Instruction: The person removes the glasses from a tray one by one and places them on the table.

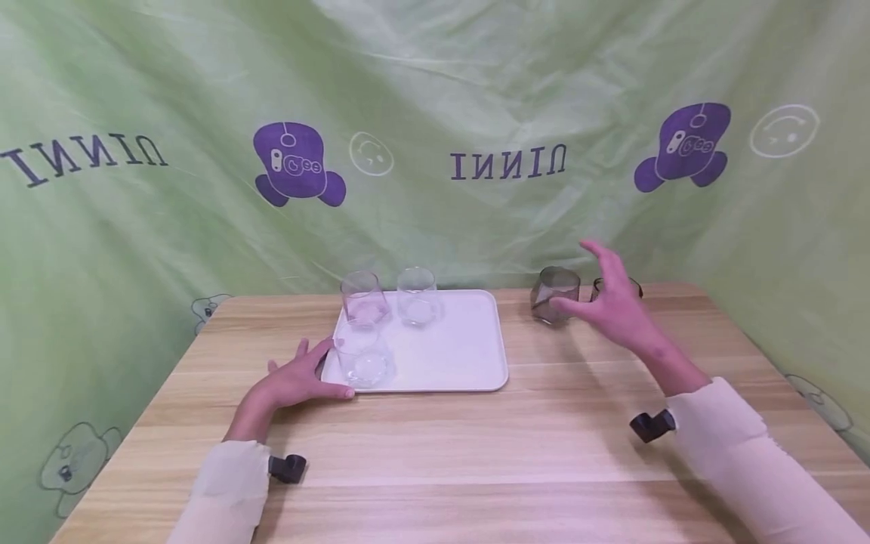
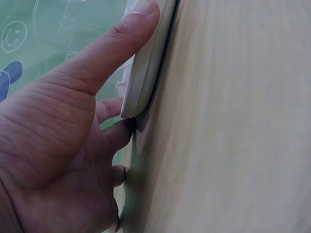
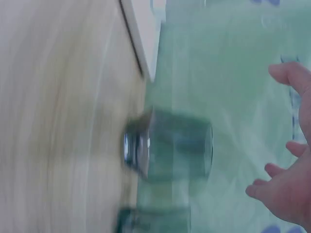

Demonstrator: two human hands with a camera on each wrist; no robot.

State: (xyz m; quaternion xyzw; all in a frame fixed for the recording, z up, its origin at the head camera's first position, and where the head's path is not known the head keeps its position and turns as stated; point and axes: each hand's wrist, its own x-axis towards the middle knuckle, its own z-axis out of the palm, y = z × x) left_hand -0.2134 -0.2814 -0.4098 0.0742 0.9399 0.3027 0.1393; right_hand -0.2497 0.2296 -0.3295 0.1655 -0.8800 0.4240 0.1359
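Note:
At the front-left corner of a white tray, my left hand grips the rim, thumb along the front edge and fingers at the left side. In the left wrist view the thumb lies against the tray wall. Three glasses stand on the tray: a pinkish glass, a clear glass beside it, and another clear glass in front. My right hand is raised with fingers spread and holds nothing. Near its thumb stands a smoky grey glass; a second dark glass is partly hidden behind the hand.
The wooden table ends at a green printed curtain close behind the tray and glasses. Black wrist mounts sit on both sleeves.

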